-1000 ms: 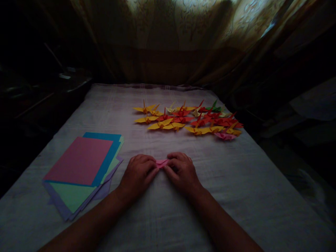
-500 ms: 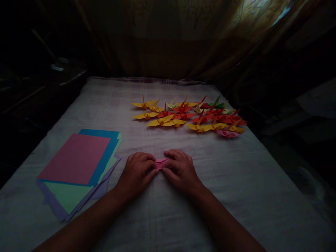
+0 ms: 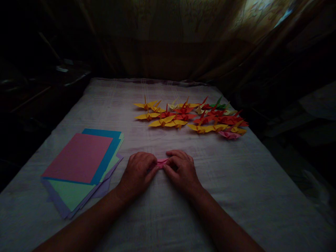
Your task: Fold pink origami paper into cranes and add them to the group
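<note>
A small folded piece of pink origami paper (image 3: 162, 163) lies low over the cloth between my two hands, its ends hidden under the fingers. My left hand (image 3: 140, 169) pinches its left end with thumb and curled fingers. On the other end, my right hand (image 3: 183, 171) grips with thumb and index finger. Beyond the hands stand several folded paper cranes: yellow ones (image 3: 162, 121), red ones (image 3: 185, 110), a green one (image 3: 218, 104) and a pink one (image 3: 229, 134).
To the left of my hands lies a loose stack of square paper, with a pink sheet (image 3: 78, 157) on top, a blue sheet (image 3: 117, 134), pale green sheets (image 3: 73, 194) and purple sheets (image 3: 59, 206). A pale checked cloth (image 3: 168, 224) covers the table. A curtain (image 3: 168, 45) hangs behind.
The whole view has shifted slightly, so things sit a little further right. Both hands keep hold of the pink paper, with small shifts of the fingers.
</note>
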Available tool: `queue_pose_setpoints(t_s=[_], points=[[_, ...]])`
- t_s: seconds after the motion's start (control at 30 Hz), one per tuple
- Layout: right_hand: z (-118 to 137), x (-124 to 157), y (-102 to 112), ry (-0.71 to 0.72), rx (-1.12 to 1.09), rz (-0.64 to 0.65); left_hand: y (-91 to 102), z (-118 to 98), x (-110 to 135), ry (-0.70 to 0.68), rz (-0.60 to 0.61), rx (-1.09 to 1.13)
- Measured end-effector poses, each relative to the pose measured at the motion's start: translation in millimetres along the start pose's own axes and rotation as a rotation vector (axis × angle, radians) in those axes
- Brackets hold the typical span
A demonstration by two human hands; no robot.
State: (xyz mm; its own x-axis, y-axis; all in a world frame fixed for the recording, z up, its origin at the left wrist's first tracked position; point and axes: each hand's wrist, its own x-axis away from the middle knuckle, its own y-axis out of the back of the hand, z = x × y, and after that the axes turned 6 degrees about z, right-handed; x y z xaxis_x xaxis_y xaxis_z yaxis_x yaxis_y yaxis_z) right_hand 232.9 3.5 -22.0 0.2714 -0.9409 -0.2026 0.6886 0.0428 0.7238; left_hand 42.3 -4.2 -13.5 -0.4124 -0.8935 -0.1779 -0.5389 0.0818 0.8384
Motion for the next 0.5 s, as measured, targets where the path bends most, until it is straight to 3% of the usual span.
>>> queue_pose_setpoints(t_s=[0.5], points=[[0.4, -0.3, 2.0, -0.011, 0.019, 0.034, -0.8, -0.7, -1.0, -0.008, 0.016, -0.020]])
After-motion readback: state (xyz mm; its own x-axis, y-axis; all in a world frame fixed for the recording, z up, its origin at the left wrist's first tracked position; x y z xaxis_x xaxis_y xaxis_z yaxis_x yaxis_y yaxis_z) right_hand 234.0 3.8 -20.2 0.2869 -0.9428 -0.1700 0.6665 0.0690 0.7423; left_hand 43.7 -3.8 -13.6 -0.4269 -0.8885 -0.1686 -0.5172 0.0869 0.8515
